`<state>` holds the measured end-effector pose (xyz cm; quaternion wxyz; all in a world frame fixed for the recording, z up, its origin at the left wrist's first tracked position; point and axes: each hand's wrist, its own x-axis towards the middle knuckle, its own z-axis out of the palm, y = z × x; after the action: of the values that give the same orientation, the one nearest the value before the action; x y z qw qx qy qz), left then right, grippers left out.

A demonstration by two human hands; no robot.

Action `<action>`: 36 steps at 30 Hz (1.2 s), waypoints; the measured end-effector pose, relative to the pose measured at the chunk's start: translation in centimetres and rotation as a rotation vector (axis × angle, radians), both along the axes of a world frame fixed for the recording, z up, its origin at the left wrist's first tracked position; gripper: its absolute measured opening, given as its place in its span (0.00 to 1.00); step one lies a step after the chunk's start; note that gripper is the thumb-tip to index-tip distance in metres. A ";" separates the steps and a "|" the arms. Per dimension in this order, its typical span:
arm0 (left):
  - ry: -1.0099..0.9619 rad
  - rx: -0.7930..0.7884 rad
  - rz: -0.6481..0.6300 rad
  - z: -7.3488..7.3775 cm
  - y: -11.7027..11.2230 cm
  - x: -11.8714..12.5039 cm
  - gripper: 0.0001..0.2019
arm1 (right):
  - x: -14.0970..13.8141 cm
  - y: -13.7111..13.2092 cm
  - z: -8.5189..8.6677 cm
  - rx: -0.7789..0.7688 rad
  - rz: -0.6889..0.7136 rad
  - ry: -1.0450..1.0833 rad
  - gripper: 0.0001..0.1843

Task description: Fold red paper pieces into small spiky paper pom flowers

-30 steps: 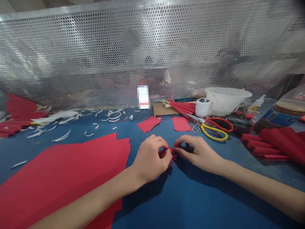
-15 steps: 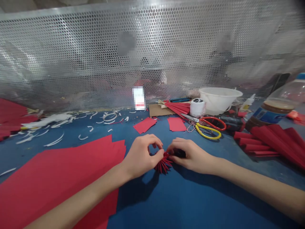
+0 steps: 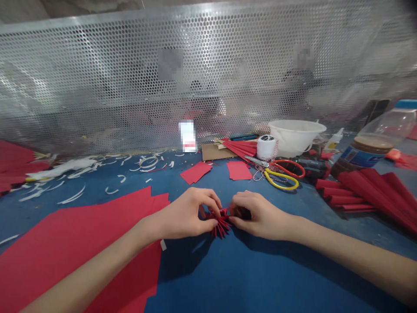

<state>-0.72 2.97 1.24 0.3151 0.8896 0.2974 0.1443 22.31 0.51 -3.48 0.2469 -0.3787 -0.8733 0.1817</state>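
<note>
A small red pleated paper rosette point(image 3: 220, 224) sits low over the blue work mat point(image 3: 234, 278), its spiky folds fanning downward. My left hand point(image 3: 185, 213) pinches its left side between thumb and fingertips. From the right, my right hand point(image 3: 257, 216) grips the other side, and a dark shadowed part between those fingers is hard to make out. The rosette's centre is mostly hidden by my fingers. Under my left forearm lies a wide stack of red paper sheets point(image 3: 87, 248).
Beyond my hands lie two red paper pieces point(image 3: 195, 172), red-and-yellow-handled scissors point(image 3: 280, 176), a twine spool point(image 3: 266, 148) and a white bowl point(image 3: 295, 138). Folded red fans point(image 3: 361, 191) sit at right, white offcuts point(image 3: 65, 191) at left, and a perforated metal screen point(image 3: 195, 78) stands behind.
My left hand has closed further onto the rosette, and both hands now press it from either side. The view has drifted slightly, shifting the table items leftward.
</note>
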 end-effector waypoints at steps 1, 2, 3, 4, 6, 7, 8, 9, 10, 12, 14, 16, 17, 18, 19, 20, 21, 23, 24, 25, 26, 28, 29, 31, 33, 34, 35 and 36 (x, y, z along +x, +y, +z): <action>0.006 -0.004 -0.006 0.1 0.1 -0.1 0.07 | 0.0 0.0 0.0 -0.007 0.015 0.003 0.05; 0.011 -0.009 -0.010 0.2 0.1 -0.2 0.07 | 0.0 -0.1 0.0 -0.013 0.027 0.003 0.05; 0.015 -0.015 -0.013 0.2 0.2 -0.2 0.07 | 0.0 -0.1 0.1 -0.018 0.030 -0.001 0.05; 0.019 -0.020 -0.015 0.3 0.3 -0.3 0.08 | 0.0 -0.2 0.1 -0.021 0.020 -0.009 0.05; 0.023 -0.017 -0.022 0.4 0.4 -0.4 0.08 | -0.1 -0.2 0.1 -0.013 -0.021 -0.033 0.05; 0.023 -0.006 -0.026 0.4 0.5 -0.4 0.09 | -0.1 -0.3 0.1 -0.004 -0.042 -0.044 0.05; 0.023 0.007 -0.030 0.5 0.5 -0.4 0.09 | -0.2 -0.3 0.1 0.005 -0.055 -0.053 0.05; 0.022 0.018 -0.033 0.5 0.5 -0.4 0.10 | -0.2 -0.4 0.1 0.016 -0.056 -0.058 0.05; 0.021 0.024 -0.035 0.5 0.5 -0.4 0.10 | -0.2 -0.4 0.0 0.025 -0.049 -0.058 0.04; 0.021 0.025 -0.034 0.4 0.5 -0.3 0.10 | -0.1 -0.5 -0.2 0.038 -0.023 -0.047 0.03; 0.021 0.019 -0.029 0.4 0.5 -0.3 0.09 | -0.1 -0.5 -0.3 0.046 0.003 -0.026 0.03; 0.021 0.008 -0.031 0.3 0.6 -0.4 0.09 | -0.2 -0.7 -0.4 0.043 0.015 -0.003 0.03; 0.019 0.000 -0.034 0.2 0.6 -0.5 0.09 | -0.2 -0.7 -0.3 0.032 0.016 0.005 0.03; 0.016 -0.008 -0.038 0.2 0.7 -0.5 0.09 | -0.3 -0.8 -0.3 0.011 0.013 0.008 0.03; 0.011 -0.016 -0.042 0.2 0.8 -0.6 0.09 | -0.4 -0.9 -0.2 -0.020 0.006 0.006 0.04; 0.006 -0.024 -0.048 0.1 0.8 -0.7 0.09 | -0.5 -1.0 -0.2 -0.055 -0.007 0.001 0.05; 0.000 -0.030 -0.053 0.1 0.9 -0.7 0.09 | -0.6 -1.1 -0.1 -0.089 -0.023 -0.005 0.05; -0.013 -0.040 -0.061 0.2 0.9 -0.7 0.08 | -0.8 -1.2 -0.2 -0.117 -0.075 -0.021 0.06; -0.019 -0.044 -0.064 0.2 0.9 -0.7 0.08 | -0.9 -1.3 -0.2 -0.106 -0.108 -0.031 0.06; -0.023 -0.047 -0.065 0.2 0.9 -0.7 0.08 | -1.0 -1.4 -0.4 -0.084 -0.142 -0.042 0.06; -0.024 -0.049 -0.065 0.2 0.9 -0.6 0.08 | -1.0 -1.5 -0.6 -0.059 -0.170 -0.055 0.07; -0.023 -0.050 -0.064 0.1 0.9 -0.6 0.09 | -1.2 -1.6 -1.0 -0.016 -0.203 -0.079 0.08; -0.022 -0.050 -0.062 0.1 1.0 -0.5 0.09 | -1.3 -1.7 -1.2 -0.004 -0.209 -0.088 0.09; -0.025 -0.048 -0.058 -0.1 1.0 -0.5 0.09 | -1.4 -1.9 -1.4 0.008 -0.221 -0.099 0.10; -0.029 -0.048 -0.059 -0.1 1.1 -0.5 0.09 | -1.6 -2.0 -1.5 0.007 -0.242 -0.101 0.11; -0.033 -0.054 -0.060 -0.2 1.1 -0.5 0.08 | -1.6 -2.0 -1.4 -0.002 -0.249 -0.096 0.11; -0.041 -0.066 -0.056 -0.2 1.1 -0.5 0.08 | -1.7 -2.0 -1.3 -0.014 -0.251 -0.085 0.10; -0.052 -0.084 -0.047 -0.2 1.0 -0.5 0.07 | -1.7 -2.0 -1.1 -0.029 -0.247 -0.071 0.09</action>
<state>-1.21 4.02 1.01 0.3633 0.8782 0.2740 0.1475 20.63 -1.51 -4.63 0.2309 -0.4931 -0.8254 0.1490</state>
